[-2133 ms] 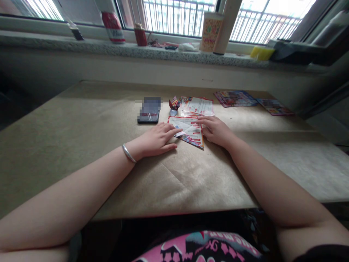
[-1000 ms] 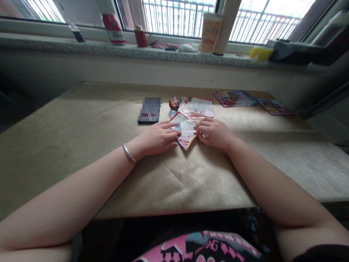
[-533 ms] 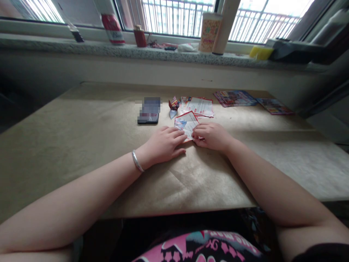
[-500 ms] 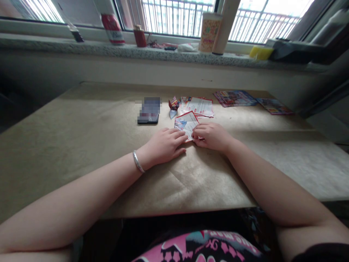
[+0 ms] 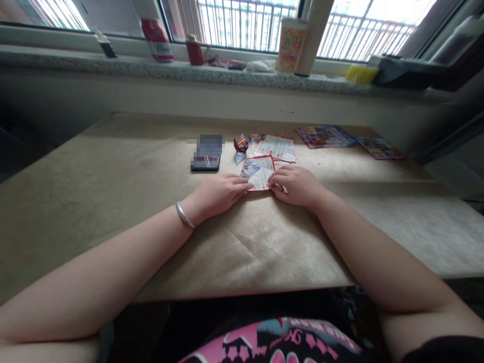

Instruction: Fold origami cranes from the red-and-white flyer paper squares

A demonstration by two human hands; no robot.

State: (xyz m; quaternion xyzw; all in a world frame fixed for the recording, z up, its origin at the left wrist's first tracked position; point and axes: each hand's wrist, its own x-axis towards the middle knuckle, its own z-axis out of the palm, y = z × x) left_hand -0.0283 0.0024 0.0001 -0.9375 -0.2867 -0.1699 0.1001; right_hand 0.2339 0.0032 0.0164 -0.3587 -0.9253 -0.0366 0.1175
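Observation:
A folded sheet of printed paper (image 5: 260, 174), white with red edges and a coloured picture at its left, lies flat on the table. My left hand (image 5: 223, 191) rests on its lower left corner with the fingers stretched out. At the lower right corner, my right hand (image 5: 295, 185) pinches the paper's edge between thumb and curled fingers. Just behind stands a small folded paper piece (image 5: 241, 143) in dark red and yellow with a pale tip. Beside that lies a pile of similar printed sheets (image 5: 278, 146).
A phone (image 5: 207, 154) lies left of the papers. Two stacks of colourful cards, one nearer (image 5: 325, 136) and one farther right (image 5: 380, 147), lie at the back right. On the windowsill stand a red can (image 5: 157, 40), a red jar (image 5: 194, 50) and a paper cup (image 5: 291, 45).
The paper has turned so its lower edge lies nearly level. My left hand has slid left to its corner, while my right hand has shifted slightly right.

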